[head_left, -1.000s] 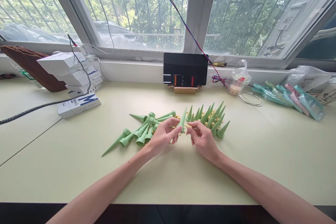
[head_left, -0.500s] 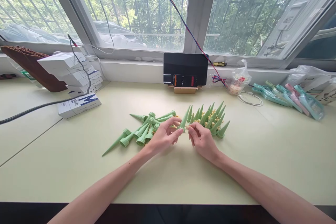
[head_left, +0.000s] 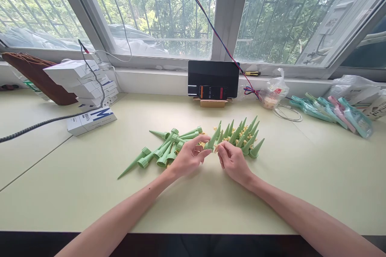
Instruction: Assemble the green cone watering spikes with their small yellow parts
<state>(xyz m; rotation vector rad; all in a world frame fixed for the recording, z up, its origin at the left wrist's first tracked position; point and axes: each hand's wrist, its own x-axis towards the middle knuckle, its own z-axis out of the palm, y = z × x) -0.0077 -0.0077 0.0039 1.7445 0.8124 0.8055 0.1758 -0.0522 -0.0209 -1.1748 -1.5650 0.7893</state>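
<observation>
My left hand (head_left: 190,155) is closed around the wide base of a green plant-watering spike (head_left: 213,138), its point up and leaning right. Close beside that base, my right hand (head_left: 233,158) pinches a small yellowish valve piece (head_left: 215,149); whether it touches the spike is too small to tell. Behind my right hand, several green spikes (head_left: 255,148) stand point-up in a group with small yellow valves among them. A loose heap of green spikes (head_left: 164,156) lies to the left of my left hand, partly hidden by it.
A phone (head_left: 213,92) leans on a black screen (head_left: 211,73) at the table's back. White boxes (head_left: 90,120) and a black cable (head_left: 39,123) are at left. At right are a bagged cup (head_left: 273,94), a coiled white cable (head_left: 289,114) and bagged pastel items (head_left: 334,112).
The spike in my left hand tilts a little more to the right and has dropped slightly. My right hand has barely moved; the heap and the standing group are unchanged.
</observation>
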